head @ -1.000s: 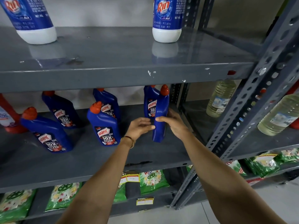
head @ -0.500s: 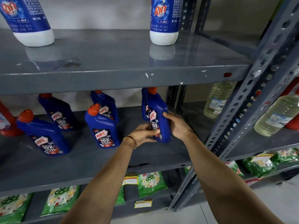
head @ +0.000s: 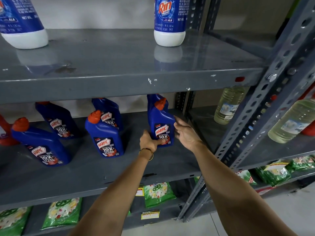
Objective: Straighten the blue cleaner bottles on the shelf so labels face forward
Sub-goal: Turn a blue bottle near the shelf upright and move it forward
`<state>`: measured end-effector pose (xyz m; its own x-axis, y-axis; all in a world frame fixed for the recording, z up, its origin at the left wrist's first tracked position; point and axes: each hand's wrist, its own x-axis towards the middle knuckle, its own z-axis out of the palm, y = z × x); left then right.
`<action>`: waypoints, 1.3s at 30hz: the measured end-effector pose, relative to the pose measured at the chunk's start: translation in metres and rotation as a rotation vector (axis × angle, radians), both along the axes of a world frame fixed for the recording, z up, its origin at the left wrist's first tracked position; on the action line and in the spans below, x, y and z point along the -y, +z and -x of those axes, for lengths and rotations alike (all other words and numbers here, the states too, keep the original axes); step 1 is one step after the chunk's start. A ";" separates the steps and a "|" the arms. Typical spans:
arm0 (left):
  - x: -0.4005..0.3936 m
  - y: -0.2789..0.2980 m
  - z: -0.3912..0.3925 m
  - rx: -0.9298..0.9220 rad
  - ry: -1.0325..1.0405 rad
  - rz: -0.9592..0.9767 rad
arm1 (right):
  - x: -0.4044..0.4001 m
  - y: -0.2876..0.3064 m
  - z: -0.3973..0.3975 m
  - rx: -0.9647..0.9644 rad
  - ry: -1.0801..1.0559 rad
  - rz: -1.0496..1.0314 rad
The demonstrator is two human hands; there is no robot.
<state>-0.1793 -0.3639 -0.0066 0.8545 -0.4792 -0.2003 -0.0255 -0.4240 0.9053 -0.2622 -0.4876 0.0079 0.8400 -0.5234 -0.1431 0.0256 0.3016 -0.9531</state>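
Note:
Several blue cleaner bottles with red caps stand on the grey middle shelf point(head: 170, 164). The front right bottle point(head: 162, 121) is upright with its label facing me. My left hand point(head: 148, 142) grips its lower left corner, thumb across the bottom of the label. My right hand point(head: 186, 133) hovers at the bottle's right side, fingers spread, fingertips at or just off its edge. Another blue bottle point(head: 153, 99) stands right behind it. The middle front bottle point(head: 104, 135) and the left front bottle point(head: 40, 145) show their labels, each with a bottle behind, one point(head: 110, 110) and the other point(head: 58, 121).
Two white-based blue bottles point(head: 169, 23) point(head: 20, 23) stand on the upper shelf. A red bottle point(head: 5, 133) sits at the far left. Clear bottles of pale liquid point(head: 228, 106) point(head: 293, 120) fill the right bay behind a perforated upright point(head: 252, 123). Green packets point(head: 158, 193) lie below.
The front right bottle has turned from side-on to label forward and now stands on the shelf. My right hand has let go of it and opened; my left hand stays on it.

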 end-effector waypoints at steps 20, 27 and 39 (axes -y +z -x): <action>-0.010 -0.023 0.014 0.057 -0.005 -0.022 | -0.014 -0.043 0.018 -0.273 -0.166 0.165; -0.007 -0.020 0.017 0.071 0.023 -0.029 | -0.015 -0.043 0.011 -0.273 -0.189 0.158; -0.022 -0.023 0.035 0.120 0.029 -0.075 | -0.025 -0.042 0.033 -0.305 -0.170 0.147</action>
